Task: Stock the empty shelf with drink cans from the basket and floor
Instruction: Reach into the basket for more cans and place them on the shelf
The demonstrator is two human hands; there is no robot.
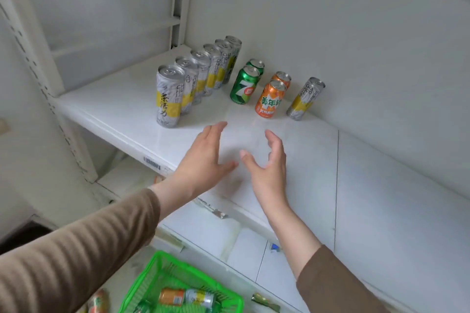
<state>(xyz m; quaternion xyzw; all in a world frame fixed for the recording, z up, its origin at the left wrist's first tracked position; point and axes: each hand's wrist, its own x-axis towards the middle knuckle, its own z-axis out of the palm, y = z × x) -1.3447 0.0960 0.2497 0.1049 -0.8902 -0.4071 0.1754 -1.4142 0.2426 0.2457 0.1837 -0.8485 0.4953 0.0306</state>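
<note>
On the white shelf stands a row of several tall silver-and-yellow cans running toward the back wall. To their right are two green cans, two orange cans and a single silver-and-yellow can. My left hand and my right hand hover over the shelf's front, both empty with fingers spread, palms facing each other, just in front of the cans. Below, a green basket holds an orange can and a silver can lying on their sides.
A perforated white upright frames the shelf's left end. A lower shelf with a price-tag strip lies beneath. Another orange can lies on the floor left of the basket, and a green wrapper lies right of it.
</note>
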